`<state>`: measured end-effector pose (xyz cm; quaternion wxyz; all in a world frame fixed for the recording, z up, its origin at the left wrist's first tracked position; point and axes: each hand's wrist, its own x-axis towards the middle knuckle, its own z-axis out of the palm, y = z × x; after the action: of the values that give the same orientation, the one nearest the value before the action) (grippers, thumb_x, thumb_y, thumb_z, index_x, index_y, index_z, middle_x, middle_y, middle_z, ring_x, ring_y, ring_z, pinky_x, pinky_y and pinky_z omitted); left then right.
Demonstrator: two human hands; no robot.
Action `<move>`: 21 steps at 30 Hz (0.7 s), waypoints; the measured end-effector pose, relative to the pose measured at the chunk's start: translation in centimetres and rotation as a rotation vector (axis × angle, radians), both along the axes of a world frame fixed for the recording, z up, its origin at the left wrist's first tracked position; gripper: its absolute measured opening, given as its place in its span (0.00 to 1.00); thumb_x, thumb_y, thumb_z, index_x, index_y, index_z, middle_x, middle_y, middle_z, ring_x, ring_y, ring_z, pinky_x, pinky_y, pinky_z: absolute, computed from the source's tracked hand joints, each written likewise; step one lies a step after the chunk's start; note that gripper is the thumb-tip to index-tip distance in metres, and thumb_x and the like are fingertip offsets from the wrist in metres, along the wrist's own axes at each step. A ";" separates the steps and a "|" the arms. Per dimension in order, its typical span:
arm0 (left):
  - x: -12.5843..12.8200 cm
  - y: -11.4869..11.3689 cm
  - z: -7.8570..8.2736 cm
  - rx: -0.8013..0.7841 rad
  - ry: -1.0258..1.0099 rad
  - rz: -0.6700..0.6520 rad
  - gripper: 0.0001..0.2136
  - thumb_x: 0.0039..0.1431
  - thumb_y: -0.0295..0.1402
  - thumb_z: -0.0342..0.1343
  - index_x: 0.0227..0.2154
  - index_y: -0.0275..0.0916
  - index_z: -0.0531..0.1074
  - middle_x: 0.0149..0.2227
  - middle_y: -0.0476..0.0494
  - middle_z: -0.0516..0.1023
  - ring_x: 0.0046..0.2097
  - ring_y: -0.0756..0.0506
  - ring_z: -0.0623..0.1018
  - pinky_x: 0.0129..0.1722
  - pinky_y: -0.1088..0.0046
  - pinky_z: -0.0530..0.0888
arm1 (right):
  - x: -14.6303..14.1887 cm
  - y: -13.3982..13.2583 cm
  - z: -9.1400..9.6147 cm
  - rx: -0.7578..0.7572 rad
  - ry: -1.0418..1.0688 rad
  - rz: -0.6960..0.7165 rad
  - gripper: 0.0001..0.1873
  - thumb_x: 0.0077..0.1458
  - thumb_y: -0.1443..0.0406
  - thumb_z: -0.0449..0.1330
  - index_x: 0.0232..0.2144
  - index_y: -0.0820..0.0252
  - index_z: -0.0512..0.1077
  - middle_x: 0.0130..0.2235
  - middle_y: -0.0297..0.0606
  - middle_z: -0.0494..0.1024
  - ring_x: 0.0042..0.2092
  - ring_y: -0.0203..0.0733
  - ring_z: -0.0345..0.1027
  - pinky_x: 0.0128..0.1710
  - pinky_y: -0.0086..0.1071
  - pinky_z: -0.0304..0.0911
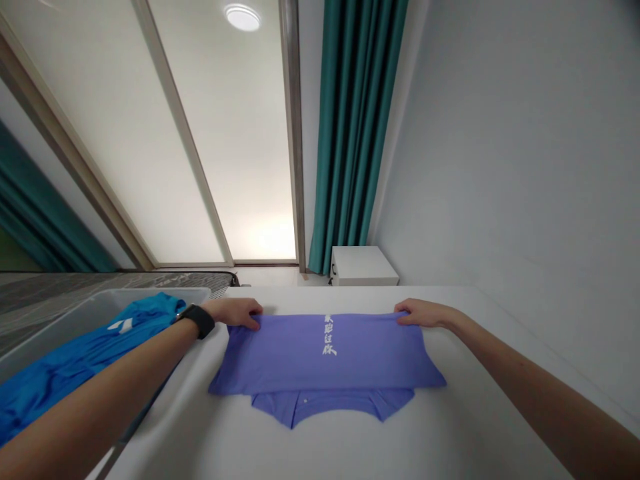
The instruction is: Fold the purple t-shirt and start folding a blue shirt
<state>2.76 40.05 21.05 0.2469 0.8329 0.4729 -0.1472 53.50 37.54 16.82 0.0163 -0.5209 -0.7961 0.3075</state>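
A purple polo shirt (320, 360) with white characters on it lies folded on the white table (450, 433), its collar toward me. My left hand (237, 311), with a black watch on the wrist, pinches the shirt's far left corner. My right hand (420, 313) pinches the far right corner. Both hands press the folded edge down on the table.
A grey plastic bin (75, 317) at the left of the table holds a bright blue garment (75, 363). A small white cabinet (363, 265) stands beyond the table by a teal curtain (355, 133). A white wall runs along the right.
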 end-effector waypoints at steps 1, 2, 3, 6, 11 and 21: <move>0.1 0.2 0.2 0.057 -0.007 -0.008 0.09 0.51 0.38 0.56 0.29 0.38 0.73 0.30 0.47 0.77 0.31 0.45 0.75 0.28 0.74 0.67 | 0.1 0.1 0.2 0.034 -0.001 -0.012 0.09 0.45 0.61 0.58 0.26 0.60 0.73 0.28 0.36 0.77 0.32 0.42 0.68 0.32 0.31 0.60; 0.2 0.3 0.5 0.119 -0.015 -0.014 0.09 0.52 0.38 0.55 0.30 0.38 0.73 0.31 0.46 0.78 0.33 0.44 0.76 0.30 0.73 0.68 | 0.1 0.2 0.4 0.071 0.000 -0.027 0.08 0.45 0.61 0.57 0.26 0.60 0.73 0.28 0.36 0.77 0.32 0.43 0.68 0.32 0.31 0.60; 0.3 0.5 0.9 0.182 -0.024 -0.019 0.09 0.54 0.39 0.54 0.31 0.38 0.73 0.33 0.45 0.78 0.35 0.44 0.76 0.33 0.72 0.69 | 0.2 0.3 0.7 0.113 0.003 -0.043 0.08 0.46 0.61 0.57 0.26 0.60 0.72 0.29 0.37 0.77 0.33 0.43 0.68 0.33 0.32 0.60; 0.5 1.0 2.4 0.358 -0.053 -0.017 0.10 0.58 0.38 0.51 0.36 0.38 0.72 0.40 0.40 0.78 0.42 0.41 0.76 0.42 0.68 0.69 | 0.5 0.6 2.1 0.256 0.016 -0.112 0.10 0.51 0.60 0.55 0.29 0.59 0.71 0.33 0.39 0.77 0.36 0.44 0.69 0.37 0.33 0.61; 0.1 0.0 5.1 0.854 -0.091 -0.030 0.12 0.65 0.38 0.46 0.40 0.39 0.71 0.43 0.39 0.76 0.46 0.39 0.75 0.48 0.61 0.66 | 1.0 0.4 4.9 0.565 0.057 -0.237 0.11 0.58 0.59 0.50 0.36 0.57 0.70 0.36 0.41 0.76 0.39 0.46 0.68 0.40 0.36 0.60; -0.5 -10.3 -5.9 1.022 -0.074 -0.011 0.10 0.63 0.25 0.48 0.40 0.42 0.74 0.41 0.42 0.78 0.44 0.40 0.76 0.47 0.61 0.67 | -0.2 -8.7 -5.0 0.795 -0.020 -0.160 0.11 0.49 0.73 0.51 0.34 0.57 0.68 0.37 0.41 0.74 0.41 0.47 0.67 0.42 0.39 0.61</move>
<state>2.27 29.73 15.16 -0.1759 0.8545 0.4709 0.1312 53.32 28.82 11.79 0.2327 -0.5374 -0.8099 -0.0319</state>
